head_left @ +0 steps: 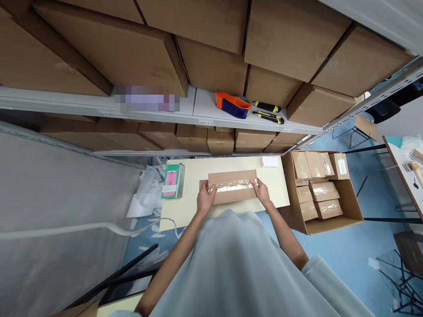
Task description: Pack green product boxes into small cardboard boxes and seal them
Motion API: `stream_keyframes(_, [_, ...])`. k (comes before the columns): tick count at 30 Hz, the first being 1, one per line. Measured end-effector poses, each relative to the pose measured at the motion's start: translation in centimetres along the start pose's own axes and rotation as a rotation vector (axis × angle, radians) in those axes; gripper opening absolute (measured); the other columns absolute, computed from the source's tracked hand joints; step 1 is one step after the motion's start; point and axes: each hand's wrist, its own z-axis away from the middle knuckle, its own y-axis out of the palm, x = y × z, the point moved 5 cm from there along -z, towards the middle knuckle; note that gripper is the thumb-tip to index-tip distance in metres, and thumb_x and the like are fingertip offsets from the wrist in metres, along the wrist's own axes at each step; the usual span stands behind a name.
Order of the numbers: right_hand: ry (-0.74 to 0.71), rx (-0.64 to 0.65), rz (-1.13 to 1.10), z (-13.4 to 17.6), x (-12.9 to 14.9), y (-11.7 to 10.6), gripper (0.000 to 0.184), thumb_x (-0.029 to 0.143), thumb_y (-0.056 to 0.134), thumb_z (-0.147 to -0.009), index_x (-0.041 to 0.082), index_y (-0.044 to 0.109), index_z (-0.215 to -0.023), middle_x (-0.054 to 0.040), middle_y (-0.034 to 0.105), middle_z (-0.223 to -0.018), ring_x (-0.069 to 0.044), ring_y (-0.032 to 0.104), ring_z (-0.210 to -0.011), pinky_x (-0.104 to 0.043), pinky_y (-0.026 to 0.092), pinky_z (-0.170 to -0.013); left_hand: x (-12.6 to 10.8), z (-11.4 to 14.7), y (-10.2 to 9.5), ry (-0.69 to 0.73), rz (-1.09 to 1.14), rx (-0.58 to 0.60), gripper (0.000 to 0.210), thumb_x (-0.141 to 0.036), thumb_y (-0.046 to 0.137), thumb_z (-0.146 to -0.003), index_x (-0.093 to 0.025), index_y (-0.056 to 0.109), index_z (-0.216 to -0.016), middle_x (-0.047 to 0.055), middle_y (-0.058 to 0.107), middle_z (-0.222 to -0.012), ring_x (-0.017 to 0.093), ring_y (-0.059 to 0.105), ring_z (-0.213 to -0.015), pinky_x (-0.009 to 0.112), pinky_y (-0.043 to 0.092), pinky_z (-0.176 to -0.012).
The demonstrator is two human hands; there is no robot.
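Note:
Between my two hands is a brown cardboard box, with shiny clear tape running along its top. My left hand grips its left end, thumb on the upper face. At the right end, my right hand holds it the same way. The box is over the cream tabletop; whether it rests there I cannot tell. Part of another piece of cardboard shows behind its left end. To the left stands a green box with a pink picture. A small white box sits at the back right.
A large open carton with several taped boxes stands right of the table. Above, a metal shelf bears cartons, an orange and blue tape dispenser and yellow-black cutters. A white cable crosses at left, near crumpled white wrapping.

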Motion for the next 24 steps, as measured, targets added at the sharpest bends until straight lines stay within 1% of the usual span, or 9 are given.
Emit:
stream_keyframes(2, [-0.028, -0.049, 0.120, 0.0, 0.3, -0.1, 0.064, 0.058, 0.048, -0.115, 0.014, 0.059, -0.161, -0.0224, 0.075, -0.146, -0.035, 0.077, -0.124, -0.043, 0.061, -0.104, -0.9, 0.4, -0.3, 0.138, -0.064, -0.070, 0.072, -0.061, 0.066, -0.100, -0.016, 0.056, -0.155, 0.024, 0.067, -0.151, 0.038, 0.068, -0.139, 0.052, 0.055, -0.117])
stream_keyframes(4, [-0.113, -0.117, 0.229, 0.1, 1.1, -0.3, 0.064, 0.051, 0.050, -0.115, 0.010, 0.055, -0.164, -0.0273, 0.065, -0.159, -0.037, 0.074, -0.132, -0.047, 0.061, -0.107, -1.9, 0.8, -0.7, 0.297, -0.120, -0.121, 0.074, -0.059, 0.061, -0.103, -0.014, 0.050, -0.161, 0.028, 0.061, -0.157, 0.040, 0.062, -0.147, 0.056, 0.051, -0.122])
stream_keyframes(5, [-0.175, -0.147, 0.268, 0.2, 1.6, -0.4, 0.062, 0.048, 0.050, -0.115, 0.010, 0.055, -0.163, -0.0276, 0.061, -0.163, -0.037, 0.071, -0.136, -0.049, 0.060, -0.111, -2.4, 0.9, -0.9, 0.372, -0.149, -0.136, 0.073, -0.058, 0.059, -0.104, -0.013, 0.049, -0.162, 0.029, 0.059, -0.158, 0.042, 0.058, -0.151, 0.058, 0.049, -0.125])
stream_keyframes(7, [-0.292, -0.202, 0.310, 0.4, 2.7, -0.6, 0.053, 0.042, 0.049, -0.116, 0.013, 0.061, -0.159, -0.0256, 0.060, -0.164, -0.037, 0.068, -0.141, -0.051, 0.057, -0.117, -3.3, 1.0, -1.4, 0.491, -0.210, -0.150, 0.068, -0.053, 0.056, -0.107, -0.013, 0.049, -0.161, 0.030, 0.057, -0.161, 0.044, 0.053, -0.156, 0.064, 0.044, -0.128])
stream_keyframes(9, [-0.379, -0.248, 0.308, 0.4, 3.8, -0.9, 0.047, 0.039, 0.049, -0.116, 0.016, 0.065, -0.154, -0.0235, 0.064, -0.160, -0.035, 0.067, -0.141, -0.053, 0.056, -0.119, -4.5, 0.8, -2.0, 0.570, -0.261, -0.162, 0.061, -0.049, 0.054, -0.108, -0.016, 0.052, -0.159, 0.027, 0.058, -0.161, 0.044, 0.049, -0.159, 0.066, 0.040, -0.130])
stream_keyframes(12, [-0.497, -0.320, 0.257, -0.5, 6.3, -2.0, 0.045, 0.039, 0.049, -0.116, 0.018, 0.067, -0.151, -0.0219, 0.066, -0.158, -0.035, 0.067, -0.141, -0.056, 0.056, -0.119, -7.3, 0.0, -2.9, 0.656, -0.289, -0.202, 0.054, -0.048, 0.053, -0.110, -0.020, 0.055, -0.156, 0.023, 0.060, -0.161, 0.043, 0.046, -0.162, 0.067, 0.036, -0.133])
stream_keyframes(15, [-0.619, -0.415, 0.188, -2.6, 10.2, -3.7, 0.044, 0.040, 0.051, -0.116, 0.019, 0.067, -0.152, -0.0213, 0.067, -0.156, -0.036, 0.067, -0.141, -0.057, 0.056, -0.119, -11.5, -1.8, -3.7, 0.739, -0.257, -0.274, 0.051, -0.048, 0.053, -0.111, -0.021, 0.057, -0.155, 0.022, 0.060, -0.162, 0.041, 0.047, -0.162, 0.065, 0.038, -0.133])
stream_keyframes(19, [-0.756, -0.534, 0.136, -6.5, 17.2, -6.7, 0.045, 0.041, 0.052, -0.116, 0.019, 0.067, -0.152, -0.0208, 0.071, -0.151, -0.035, 0.066, -0.142, -0.056, 0.054, -0.120, -18.7, -5.3, -4.9, 0.843, -0.203, -0.371, 0.051, -0.047, 0.054, -0.111, -0.020, 0.058, -0.155, 0.023, 0.060, -0.161, 0.041, 0.050, -0.159, 0.062, 0.044, -0.130])
stream_keyframes(24, [-0.892, -0.595, 0.144, -11.0, 25.8, -9.9, 0.045, 0.037, 0.053, -0.114, 0.017, 0.065, -0.152, -0.0217, 0.072, -0.148, -0.035, 0.066, -0.142, -0.058, 0.048, -0.125, -27.7, -8.8, -6.0, 0.948, -0.161, -0.460, 0.048, -0.045, 0.053, -0.111, -0.019, 0.063, -0.150, 0.023, 0.063, -0.158, 0.040, 0.052, -0.157, 0.062, 0.043, -0.130])
